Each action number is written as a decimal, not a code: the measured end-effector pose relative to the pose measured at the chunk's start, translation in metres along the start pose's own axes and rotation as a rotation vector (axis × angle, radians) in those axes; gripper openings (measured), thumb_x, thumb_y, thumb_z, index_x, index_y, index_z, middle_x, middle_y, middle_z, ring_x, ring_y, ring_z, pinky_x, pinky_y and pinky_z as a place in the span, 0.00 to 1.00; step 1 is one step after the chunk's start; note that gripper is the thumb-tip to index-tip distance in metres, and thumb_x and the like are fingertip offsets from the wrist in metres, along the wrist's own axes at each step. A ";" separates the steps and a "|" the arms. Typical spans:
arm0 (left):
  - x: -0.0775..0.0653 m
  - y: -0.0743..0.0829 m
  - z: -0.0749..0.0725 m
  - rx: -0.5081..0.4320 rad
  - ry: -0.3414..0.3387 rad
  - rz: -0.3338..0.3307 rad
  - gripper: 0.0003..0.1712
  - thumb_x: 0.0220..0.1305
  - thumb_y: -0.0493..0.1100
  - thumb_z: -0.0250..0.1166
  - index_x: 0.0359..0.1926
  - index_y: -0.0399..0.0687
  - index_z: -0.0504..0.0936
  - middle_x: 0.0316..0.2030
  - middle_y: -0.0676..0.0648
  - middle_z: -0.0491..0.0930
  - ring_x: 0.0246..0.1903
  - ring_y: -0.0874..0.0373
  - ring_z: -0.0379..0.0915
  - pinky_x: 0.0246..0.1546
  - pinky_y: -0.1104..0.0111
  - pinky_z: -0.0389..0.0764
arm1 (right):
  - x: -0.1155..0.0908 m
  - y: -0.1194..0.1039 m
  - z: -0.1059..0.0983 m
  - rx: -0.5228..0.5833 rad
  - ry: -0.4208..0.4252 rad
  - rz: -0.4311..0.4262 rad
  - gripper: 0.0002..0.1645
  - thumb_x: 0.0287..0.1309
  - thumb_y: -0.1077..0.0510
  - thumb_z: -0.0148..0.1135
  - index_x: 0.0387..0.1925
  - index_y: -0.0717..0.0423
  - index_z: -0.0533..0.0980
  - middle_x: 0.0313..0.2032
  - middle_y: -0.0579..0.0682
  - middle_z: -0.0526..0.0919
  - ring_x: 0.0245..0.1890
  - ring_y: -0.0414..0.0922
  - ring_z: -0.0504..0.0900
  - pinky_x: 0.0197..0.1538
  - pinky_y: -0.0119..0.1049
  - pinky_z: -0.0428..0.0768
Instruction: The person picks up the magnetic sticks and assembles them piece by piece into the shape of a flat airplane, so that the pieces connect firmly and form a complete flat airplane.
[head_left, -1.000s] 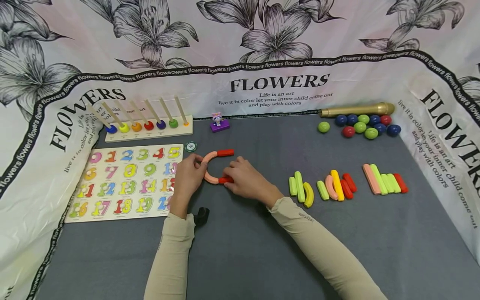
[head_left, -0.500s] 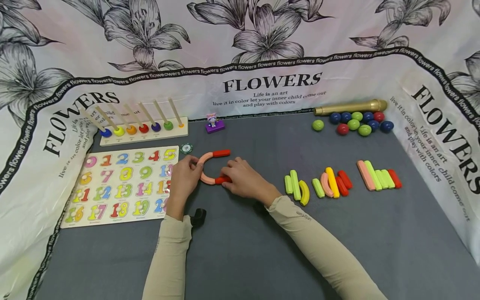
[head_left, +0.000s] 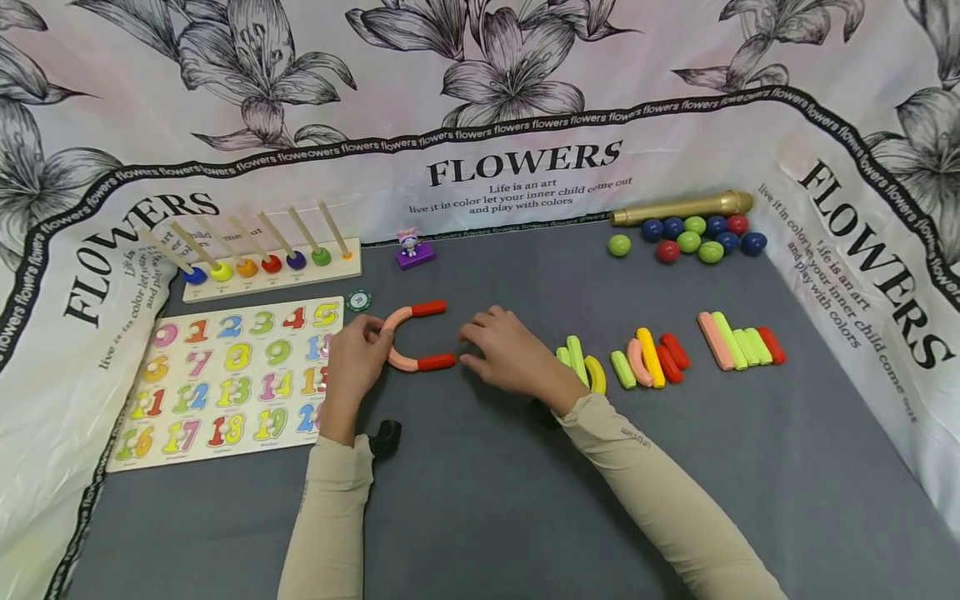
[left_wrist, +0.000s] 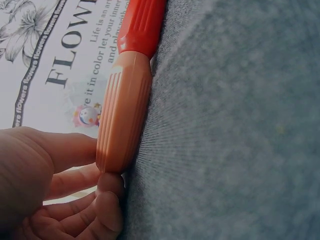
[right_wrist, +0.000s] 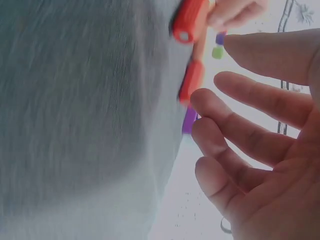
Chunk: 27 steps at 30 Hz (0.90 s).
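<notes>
A C-shaped chain of plastic tube pieces lies on the grey cloth in the head view. Its bend is peach curved tubes (head_left: 397,319), and a red upper tube (head_left: 430,307) and a red lower tube (head_left: 437,362) form the two ends. My left hand (head_left: 352,357) pinches the bend from the left. Up close in the left wrist view, thumb and fingertips meet at the end of a peach tube (left_wrist: 123,107). My right hand (head_left: 512,353) hovers just right of the lower red tube, fingers loosely bent and holding nothing.
A number puzzle board (head_left: 225,450) lies partly under the left hand and forearm, with a peg stand (head_left: 288,279) behind it. A poker chip (head_left: 358,301) and purple figurine (head_left: 414,252) sit farther back. Loose tubes (head_left: 651,358), colored balls (head_left: 688,242) and a gold rod (head_left: 678,210) lie right.
My right hand has let go of the lower red tube and drawn off to the right. The left hand keeps its pinch on the bend. The head view has shifted slightly.
</notes>
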<state>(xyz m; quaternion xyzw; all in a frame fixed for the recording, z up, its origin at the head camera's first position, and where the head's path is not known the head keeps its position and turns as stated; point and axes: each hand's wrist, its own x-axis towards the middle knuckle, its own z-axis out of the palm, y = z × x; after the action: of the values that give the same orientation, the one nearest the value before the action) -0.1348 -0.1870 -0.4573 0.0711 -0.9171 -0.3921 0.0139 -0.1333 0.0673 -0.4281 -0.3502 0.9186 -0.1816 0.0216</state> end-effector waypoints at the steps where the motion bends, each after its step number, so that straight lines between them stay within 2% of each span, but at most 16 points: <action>1: 0.000 0.000 -0.001 0.000 0.001 -0.001 0.16 0.76 0.41 0.63 0.54 0.32 0.84 0.31 0.40 0.79 0.29 0.48 0.73 0.30 0.62 0.69 | -0.002 0.002 -0.003 0.004 0.004 0.008 0.15 0.71 0.56 0.72 0.54 0.59 0.85 0.50 0.55 0.85 0.52 0.55 0.78 0.57 0.52 0.76; 8: 0.001 0.000 -0.001 -0.003 -0.002 -0.007 0.16 0.76 0.41 0.63 0.54 0.32 0.84 0.30 0.41 0.79 0.28 0.48 0.72 0.29 0.63 0.69 | -0.019 0.026 -0.025 0.064 0.070 0.041 0.16 0.70 0.59 0.72 0.53 0.64 0.85 0.51 0.59 0.84 0.52 0.59 0.80 0.60 0.58 0.76; 13: 0.001 0.000 -0.002 0.015 -0.009 -0.010 0.16 0.77 0.41 0.63 0.55 0.32 0.84 0.31 0.40 0.79 0.29 0.48 0.73 0.29 0.63 0.69 | -0.026 0.057 -0.046 0.109 0.085 0.132 0.17 0.72 0.61 0.69 0.56 0.68 0.82 0.54 0.64 0.82 0.57 0.63 0.79 0.63 0.61 0.73; 16: 0.000 0.003 -0.005 0.039 -0.054 -0.030 0.18 0.78 0.42 0.62 0.57 0.31 0.82 0.30 0.41 0.77 0.30 0.48 0.72 0.30 0.62 0.70 | -0.030 0.079 -0.060 0.118 0.103 0.209 0.18 0.72 0.62 0.68 0.58 0.70 0.81 0.55 0.67 0.81 0.58 0.64 0.78 0.63 0.62 0.72; 19: 0.001 0.009 -0.010 0.075 -0.136 -0.040 0.21 0.79 0.44 0.61 0.60 0.30 0.79 0.32 0.40 0.75 0.33 0.46 0.72 0.33 0.59 0.71 | -0.037 0.103 -0.073 0.112 0.141 0.296 0.19 0.72 0.63 0.67 0.58 0.71 0.80 0.56 0.69 0.79 0.57 0.65 0.77 0.62 0.63 0.71; 21: 0.003 0.014 -0.013 0.105 -0.186 -0.042 0.24 0.79 0.45 0.61 0.64 0.30 0.77 0.37 0.37 0.77 0.38 0.43 0.73 0.37 0.55 0.74 | -0.044 0.119 -0.080 0.110 0.167 0.358 0.20 0.72 0.63 0.67 0.59 0.72 0.80 0.58 0.70 0.78 0.58 0.66 0.76 0.63 0.64 0.70; 23: 0.005 0.017 -0.015 0.144 -0.223 -0.034 0.26 0.80 0.46 0.60 0.68 0.31 0.75 0.47 0.33 0.79 0.46 0.40 0.75 0.46 0.50 0.78 | -0.052 0.135 -0.087 0.100 0.191 0.410 0.20 0.72 0.63 0.67 0.59 0.73 0.79 0.59 0.72 0.76 0.60 0.68 0.73 0.64 0.65 0.69; 27: 0.013 0.024 -0.019 0.221 -0.267 0.023 0.30 0.81 0.47 0.60 0.73 0.33 0.72 0.66 0.29 0.74 0.63 0.36 0.71 0.65 0.42 0.73 | -0.065 0.165 -0.098 0.081 0.257 0.468 0.22 0.71 0.65 0.65 0.59 0.76 0.77 0.61 0.77 0.72 0.63 0.75 0.68 0.66 0.68 0.64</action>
<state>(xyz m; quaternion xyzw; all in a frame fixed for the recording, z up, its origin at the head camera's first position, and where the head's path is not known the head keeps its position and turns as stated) -0.1491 -0.1866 -0.4271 0.0090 -0.9490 -0.2946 -0.1116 -0.2053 0.2542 -0.3997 -0.1011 0.9617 -0.2514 -0.0399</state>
